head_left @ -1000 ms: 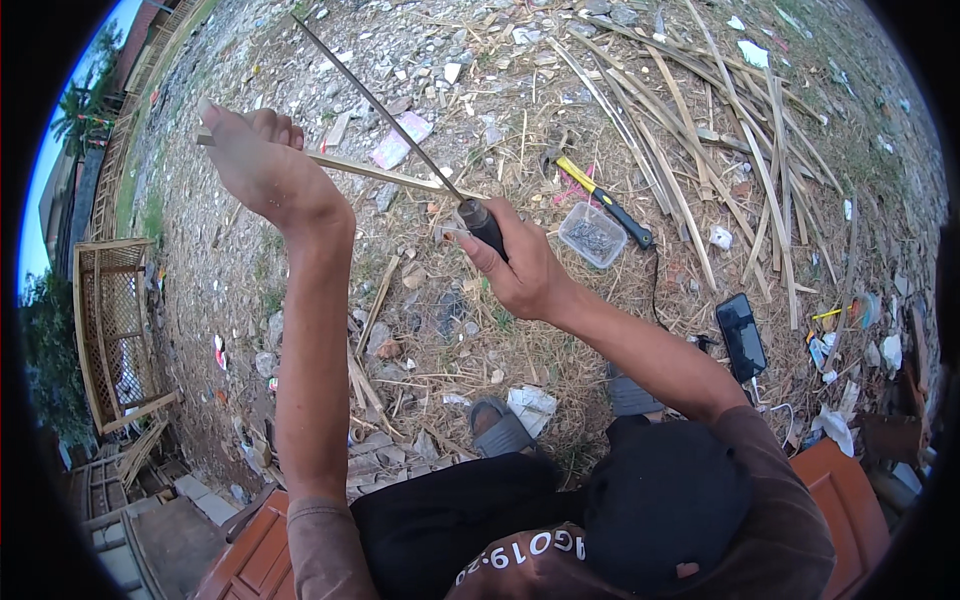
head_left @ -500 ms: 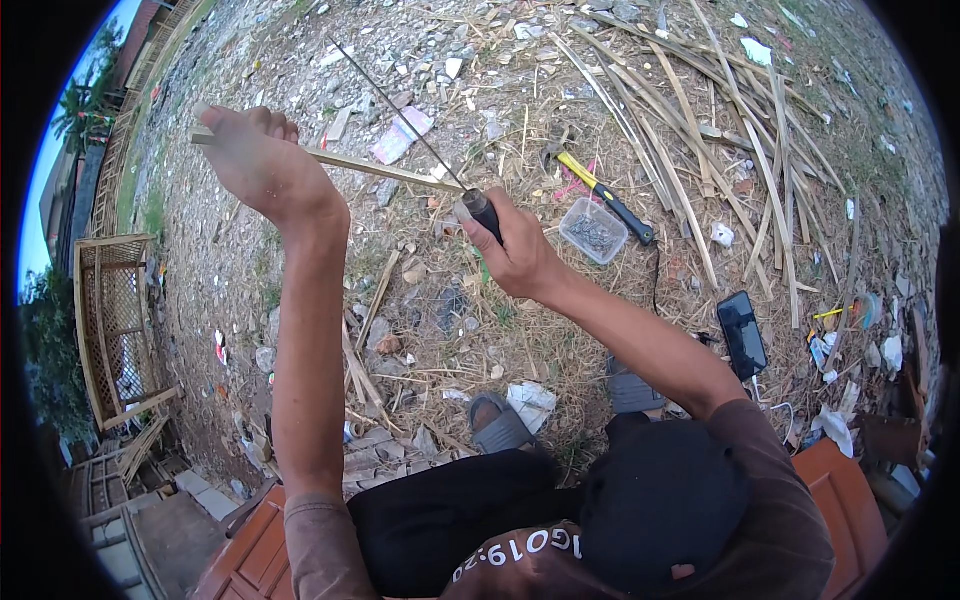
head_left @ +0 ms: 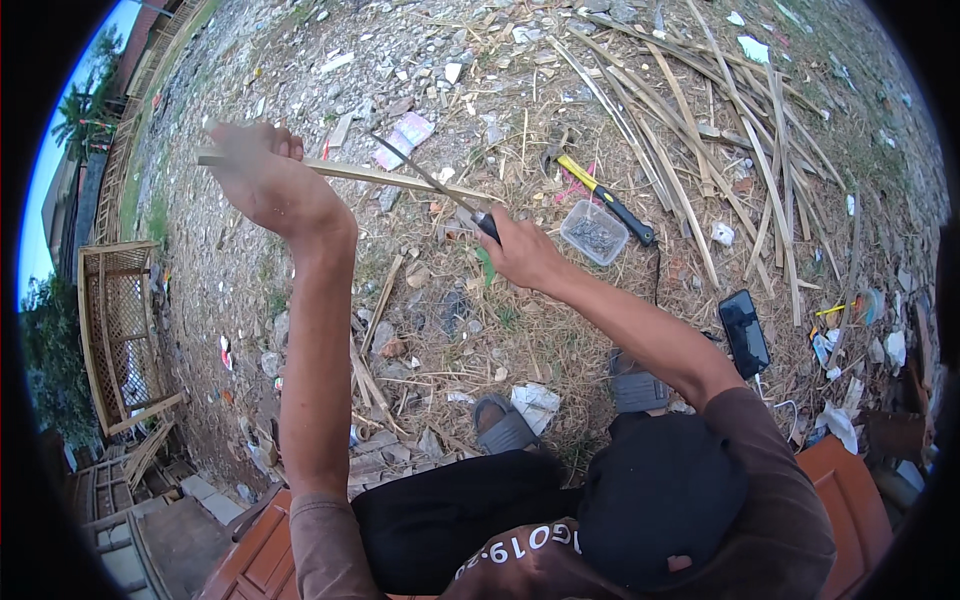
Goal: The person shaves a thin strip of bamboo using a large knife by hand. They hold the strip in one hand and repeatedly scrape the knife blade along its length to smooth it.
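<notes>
The knife (head_left: 408, 162) has swung lower, crossing the strip (head_left: 375, 177); shaving seems under way; right hand (head_left: 522, 248) clenches the handle; left hand (head_left: 275, 185), fingers curled, grips the strip's left end, above the ground (head_left: 560, 350).

Haze over my grip, and plenty out of sight
My left hand (head_left: 280, 185) is smeared around the thumb, and it covers a stretch of the wooden strip (head_left: 385, 176). My right hand (head_left: 522, 250) hides much of the dark handle (head_left: 487, 225); whether the blade (head_left: 415, 168) touches the strip where they cross, I can't tell. The grey bits (head_left: 595, 237) in the tub (head_left: 601, 260) are too small to make out. My black cap (head_left: 660, 500) blocks my right thigh, my trousers (head_left: 450, 510) cover part of my left sandal (head_left: 508, 434), and the lower edge cuts off my brown shirt (head_left: 775, 490).
</notes>
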### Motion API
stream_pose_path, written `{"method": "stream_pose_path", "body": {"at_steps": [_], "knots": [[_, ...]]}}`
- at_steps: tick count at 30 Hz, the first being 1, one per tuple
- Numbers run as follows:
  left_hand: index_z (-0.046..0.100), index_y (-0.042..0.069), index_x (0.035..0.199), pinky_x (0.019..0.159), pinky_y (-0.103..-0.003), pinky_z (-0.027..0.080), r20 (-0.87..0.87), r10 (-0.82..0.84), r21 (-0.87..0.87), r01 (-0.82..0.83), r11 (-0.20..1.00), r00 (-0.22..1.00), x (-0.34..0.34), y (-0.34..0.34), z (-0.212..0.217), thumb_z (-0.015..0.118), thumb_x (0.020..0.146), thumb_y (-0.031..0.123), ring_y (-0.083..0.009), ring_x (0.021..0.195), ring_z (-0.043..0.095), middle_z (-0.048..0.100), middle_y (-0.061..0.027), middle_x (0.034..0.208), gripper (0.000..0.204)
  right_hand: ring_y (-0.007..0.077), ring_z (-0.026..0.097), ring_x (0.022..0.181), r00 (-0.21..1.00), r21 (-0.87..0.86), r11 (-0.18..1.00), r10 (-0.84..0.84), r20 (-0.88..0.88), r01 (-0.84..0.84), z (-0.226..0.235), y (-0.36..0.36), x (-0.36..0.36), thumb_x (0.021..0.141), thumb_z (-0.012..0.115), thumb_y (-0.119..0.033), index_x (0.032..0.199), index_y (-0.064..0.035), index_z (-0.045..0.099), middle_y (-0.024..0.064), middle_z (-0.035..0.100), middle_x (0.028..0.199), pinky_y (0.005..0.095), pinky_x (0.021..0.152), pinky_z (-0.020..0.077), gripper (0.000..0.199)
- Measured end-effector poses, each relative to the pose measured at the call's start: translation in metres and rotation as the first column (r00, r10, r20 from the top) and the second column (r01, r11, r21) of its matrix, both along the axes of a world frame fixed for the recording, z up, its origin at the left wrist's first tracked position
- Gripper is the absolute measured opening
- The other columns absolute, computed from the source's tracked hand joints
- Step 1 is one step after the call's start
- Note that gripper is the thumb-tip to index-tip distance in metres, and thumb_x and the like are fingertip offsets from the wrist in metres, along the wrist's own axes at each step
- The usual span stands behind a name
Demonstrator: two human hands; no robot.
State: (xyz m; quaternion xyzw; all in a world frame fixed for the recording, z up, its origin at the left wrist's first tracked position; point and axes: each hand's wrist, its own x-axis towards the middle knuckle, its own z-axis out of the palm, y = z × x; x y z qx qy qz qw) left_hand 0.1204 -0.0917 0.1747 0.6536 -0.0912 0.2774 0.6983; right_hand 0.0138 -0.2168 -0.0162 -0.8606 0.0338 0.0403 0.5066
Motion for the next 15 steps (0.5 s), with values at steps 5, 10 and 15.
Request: {"method": "stream_pose_path", "body": {"at_steps": [5,10,15], "knots": [[0.04,0.005,0.099,0.066,-0.028,0.037,0.013,0.005,0.022,-0.006,1.0,1.0,0.005,0.005,-0.004,0.04,0.103,0.042,-0.0122,0.073,0.039,0.041,-0.0032,0.084,0.037,0.0362,0.062,0.057,0.998,0.069,0.998,0.01,-0.067,-0.006,0.003,0.007,0.0,0.097,0.049,-0.028,0.102,0.0021,0.046,0.0187,0.06,0.063,0.051,0.058,0.0478,0.031],[0.039,0.006,0.094,0.065,-0.028,0.036,0.025,0.005,0.005,-0.005,1.0,1.0,0.004,0.001,0.002,0.041,0.103,0.041,-0.0118,0.071,0.038,0.04,-0.0025,0.082,0.036,0.0371,0.063,0.06,0.982,0.296,0.955,-0.054,0.179,-0.002,0.035,0.001,-0.012,0.099,0.046,-0.033,0.102,0.0007,0.046,0.0177,0.059,0.063,0.0511,0.058,0.0463,0.034],[0.04,0.006,0.094,0.067,-0.029,0.036,-0.01,-0.017,0.016,0.017,1.0,1.0,-0.007,-0.007,0.002,0.04,0.104,0.041,-0.0123,0.073,0.038,0.039,-0.0028,0.083,0.037,0.0435,0.064,0.065,0.998,0.04,0.999,0.003,-0.061,-0.001,-0.003,0.002,-0.009,0.098,0.048,-0.032,0.103,0.0015,0.046,0.0231,0.062,0.068,0.054,0.059,0.0472,0.034]]}}
